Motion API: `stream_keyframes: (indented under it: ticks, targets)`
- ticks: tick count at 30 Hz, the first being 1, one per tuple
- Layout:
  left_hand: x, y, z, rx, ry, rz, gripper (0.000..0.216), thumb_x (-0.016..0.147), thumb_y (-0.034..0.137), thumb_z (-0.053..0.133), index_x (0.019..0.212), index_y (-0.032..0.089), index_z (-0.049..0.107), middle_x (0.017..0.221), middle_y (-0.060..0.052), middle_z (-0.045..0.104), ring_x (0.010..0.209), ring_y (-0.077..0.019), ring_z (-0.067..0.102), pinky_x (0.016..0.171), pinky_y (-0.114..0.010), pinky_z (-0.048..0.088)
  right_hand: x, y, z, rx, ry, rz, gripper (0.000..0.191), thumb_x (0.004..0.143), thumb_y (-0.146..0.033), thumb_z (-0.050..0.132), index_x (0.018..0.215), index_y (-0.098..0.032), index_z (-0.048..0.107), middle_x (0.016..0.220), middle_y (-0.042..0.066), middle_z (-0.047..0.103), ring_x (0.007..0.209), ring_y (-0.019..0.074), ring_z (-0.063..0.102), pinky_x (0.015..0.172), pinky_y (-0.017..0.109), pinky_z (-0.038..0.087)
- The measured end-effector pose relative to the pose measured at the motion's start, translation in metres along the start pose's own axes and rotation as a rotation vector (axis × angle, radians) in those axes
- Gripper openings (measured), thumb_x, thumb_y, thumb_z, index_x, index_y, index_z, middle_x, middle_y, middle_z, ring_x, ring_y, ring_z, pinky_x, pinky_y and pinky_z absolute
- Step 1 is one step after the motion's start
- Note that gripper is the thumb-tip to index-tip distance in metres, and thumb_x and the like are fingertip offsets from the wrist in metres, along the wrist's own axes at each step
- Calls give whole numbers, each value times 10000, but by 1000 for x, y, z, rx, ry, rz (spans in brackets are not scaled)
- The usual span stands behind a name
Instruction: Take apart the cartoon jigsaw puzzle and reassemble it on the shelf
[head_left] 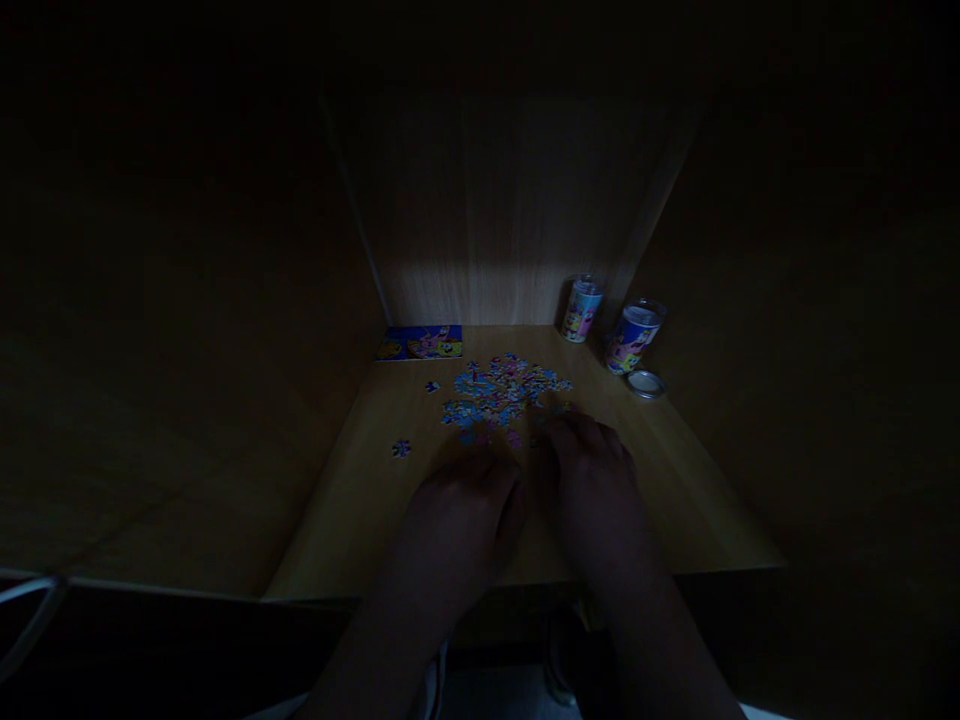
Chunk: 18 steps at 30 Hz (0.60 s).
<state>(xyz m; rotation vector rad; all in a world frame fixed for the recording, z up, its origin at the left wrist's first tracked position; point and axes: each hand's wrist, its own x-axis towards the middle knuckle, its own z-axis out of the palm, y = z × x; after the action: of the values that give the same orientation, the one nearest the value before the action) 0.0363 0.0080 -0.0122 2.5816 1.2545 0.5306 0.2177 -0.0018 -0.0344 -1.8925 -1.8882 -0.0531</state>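
While a wooden surface [352,530] is running away from the person between dark side walls, a loose pile of jigsaw pieces [502,392] is spreading across its middle, straight ahead of both hands, its longer axis running from left to right. The right hand [589,470] is resting nearer to it, fingers bending downward over the pile's near right edge; shadow is swallowing the fingertips, so whether they are pinching or touching a piece cannot be told. The left hand [465,500] is lying slightly farther back, just short of the near side, its fingers curling inward toward its partner; their grip is hiding from view too. Beyond the pile to the left, a picture card [425,343] is lying by the back panel [510,230]. Two printed cans, a nearer can [634,340] and a farther can [581,312], are standing at the right, with a round lid [646,384] lying before the nearer one. Smallest, two stray pieces [401,449] are sitting apart, left of the pile.
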Motion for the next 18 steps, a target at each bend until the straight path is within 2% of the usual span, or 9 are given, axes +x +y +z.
stream_keyframes:
  ticks: [13, 18]
  targets:
    - [-1, -1, 1, 4, 8, 0, 150, 1048, 174, 555, 1088, 207, 695, 1057, -72, 743, 955, -261, 721, 875, -442, 596, -1, -1, 0, -43, -32, 7, 375, 1027, -169, 536, 1372, -225, 672, 1483, 140, 651, 1294, 326, 591, 1086, 491, 464]
    - [-1, -1, 2, -12, -11, -6, 165, 1072, 192, 525, 1077, 204, 690, 1052, -75, 735, 965, -263, 713, 881, -451, 589, 1, -1, 0, -39, -31, 17, 373, 1026, -182, 540, 1371, -232, 672, 1444, 132, 675, 1276, 321, 600, 1074, 485, 467]
